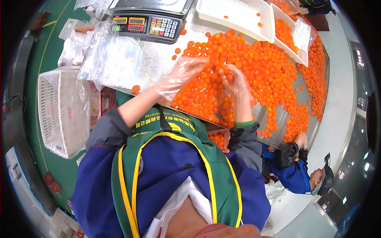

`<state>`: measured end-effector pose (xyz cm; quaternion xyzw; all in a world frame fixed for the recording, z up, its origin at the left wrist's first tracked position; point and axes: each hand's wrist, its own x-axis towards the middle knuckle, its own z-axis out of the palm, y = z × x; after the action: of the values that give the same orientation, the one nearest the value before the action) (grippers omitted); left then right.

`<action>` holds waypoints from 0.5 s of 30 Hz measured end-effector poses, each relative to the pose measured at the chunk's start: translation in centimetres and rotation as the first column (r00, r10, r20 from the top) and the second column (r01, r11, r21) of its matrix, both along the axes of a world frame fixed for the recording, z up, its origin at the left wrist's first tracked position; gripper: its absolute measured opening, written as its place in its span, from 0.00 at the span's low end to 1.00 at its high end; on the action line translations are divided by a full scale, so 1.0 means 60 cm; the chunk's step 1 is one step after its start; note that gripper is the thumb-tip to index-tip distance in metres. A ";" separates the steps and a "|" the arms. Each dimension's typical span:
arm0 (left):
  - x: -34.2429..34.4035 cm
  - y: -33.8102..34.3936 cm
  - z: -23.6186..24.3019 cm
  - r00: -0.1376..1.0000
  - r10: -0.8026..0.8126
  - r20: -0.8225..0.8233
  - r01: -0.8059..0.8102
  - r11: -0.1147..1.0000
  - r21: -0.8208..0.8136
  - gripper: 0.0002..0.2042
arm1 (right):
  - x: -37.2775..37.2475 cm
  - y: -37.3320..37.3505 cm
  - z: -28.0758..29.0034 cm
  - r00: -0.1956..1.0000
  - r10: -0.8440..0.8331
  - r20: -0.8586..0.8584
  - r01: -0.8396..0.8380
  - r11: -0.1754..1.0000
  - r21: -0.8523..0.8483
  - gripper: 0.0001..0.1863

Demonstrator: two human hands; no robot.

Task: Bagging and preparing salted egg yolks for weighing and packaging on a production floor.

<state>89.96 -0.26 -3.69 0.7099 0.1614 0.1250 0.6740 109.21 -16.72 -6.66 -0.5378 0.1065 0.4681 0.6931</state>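
Observation:
A large spread of round orange egg yolks (pixel 274 79) covers the metal table (pixel 156 55) before me. My left hand (pixel 184 73), in a clear plastic glove, lies at the left edge of the pile. Its fingers are stretched out together toward the yolks, and no yolk shows in its grasp. Close by on the right, my gloved right hand (pixel 239 82) reaches into the pile with fingers and thumb curved. An orange yolk shows at its fingertips; whether more are behind the fingers is hidden.
A digital scale (pixel 145 27) stands at the far left beside clear plastic bags (pixel 115 57). White trays (pixel 238 18) sit far right, one holding yolks. A bag-lined white crate (pixel 63 111) is left of the table. A co-worker's hand (pixel 301 141) touches the table's right end.

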 end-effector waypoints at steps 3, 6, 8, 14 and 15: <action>0.038 -0.027 -0.039 0.999 -0.018 -0.035 0.005 0.938 -0.346 0.11 | -0.052 -0.015 -0.012 0.990 -0.031 -0.135 0.046 0.993 0.110 0.08; 0.048 -0.042 -0.040 0.991 -0.057 -0.119 -0.006 0.883 -0.470 0.07 | -0.101 -0.009 -0.012 0.971 -0.194 -0.137 0.206 0.975 0.077 0.08; 0.048 -0.049 -0.039 0.983 -0.049 -0.176 -0.053 0.844 -0.533 0.06 | -0.121 -0.003 -0.010 0.953 -0.290 -0.087 0.294 0.955 0.047 0.08; 0.041 -0.047 -0.054 0.980 0.009 -0.199 -0.111 0.857 -0.504 0.06 | -0.148 0.017 0.012 0.950 -0.306 -0.054 0.308 0.951 0.016 0.07; 0.041 -0.046 -0.055 0.982 0.032 -0.184 -0.118 0.870 -0.478 0.07 | -0.149 0.021 0.013 0.952 -0.305 -0.035 0.306 0.952 0.019 0.07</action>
<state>92.40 -3.02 -6.98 0.5185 0.2722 0.0453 0.8093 100.24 -15.46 -5.87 -0.4987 0.1938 0.3650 0.7619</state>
